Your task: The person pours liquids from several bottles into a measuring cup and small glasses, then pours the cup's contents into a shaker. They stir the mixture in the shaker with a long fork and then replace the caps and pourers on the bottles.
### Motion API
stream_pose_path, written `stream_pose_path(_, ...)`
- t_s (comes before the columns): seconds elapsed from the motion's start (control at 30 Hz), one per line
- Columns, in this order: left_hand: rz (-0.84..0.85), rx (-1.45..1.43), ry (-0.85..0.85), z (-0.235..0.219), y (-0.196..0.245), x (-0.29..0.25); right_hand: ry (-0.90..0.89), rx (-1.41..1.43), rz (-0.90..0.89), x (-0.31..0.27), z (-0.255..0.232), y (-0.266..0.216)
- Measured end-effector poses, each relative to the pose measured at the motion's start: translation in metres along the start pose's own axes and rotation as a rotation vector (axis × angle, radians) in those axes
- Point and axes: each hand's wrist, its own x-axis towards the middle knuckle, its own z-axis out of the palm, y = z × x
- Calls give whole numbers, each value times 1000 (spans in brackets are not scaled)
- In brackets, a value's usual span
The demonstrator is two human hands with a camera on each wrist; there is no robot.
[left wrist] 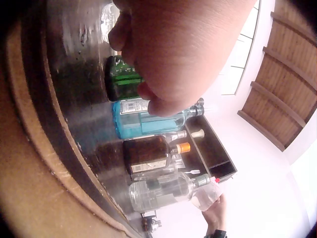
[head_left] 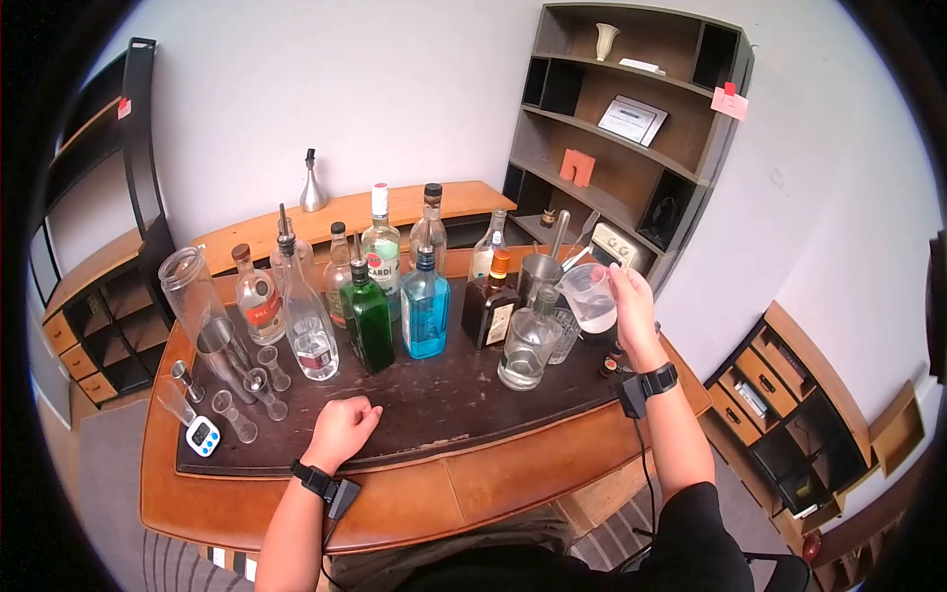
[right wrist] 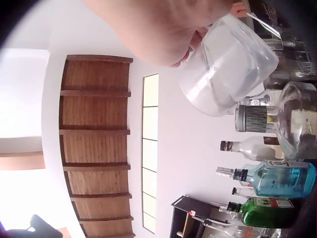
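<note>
My right hand [head_left: 633, 301] holds a clear plastic measuring jug [head_left: 592, 304] up at the right side of the desk. Clear liquid shows in the jug, which tilts to the left. Just below and left of it stands a clear capped bottle [head_left: 523, 360] with some clear liquid at its bottom; the right wrist view shows its grey ribbed cap [right wrist: 252, 119]. A cut-pattern glass [head_left: 564, 337] stands behind that bottle. My left hand [head_left: 343, 431] is at the desk's front edge, fingers loosely curled, holding nothing.
Several bottles stand along the desk's back, among them a green one [head_left: 367, 326], a blue one [head_left: 425, 311] and a brown one [head_left: 490, 314]. Small glasses [head_left: 237, 419], a metal shaker [head_left: 222, 345] and a white timer [head_left: 203, 435] sit at left. A metal cup [head_left: 538, 271] holds bar tools.
</note>
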Motion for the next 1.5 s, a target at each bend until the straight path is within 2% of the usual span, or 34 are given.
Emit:
stream_pose_path(0.2, 14, -18, 8, 1, -1, -1, -3, -34, 3, -4, 10, -19)
stream_pose_path(0.3, 14, -22, 6, 0, 1, 0, -22, -53, -43, 1, 6, -15)
stream_pose_path(0.7, -5, -3, -3, 0, 1, 0, -49, -143, -26, 16, -4, -4)
stream_pose_path(1.5, 3, 9, -6, -3, 4, -1, 3, -277, -78, 11, 6, -22)
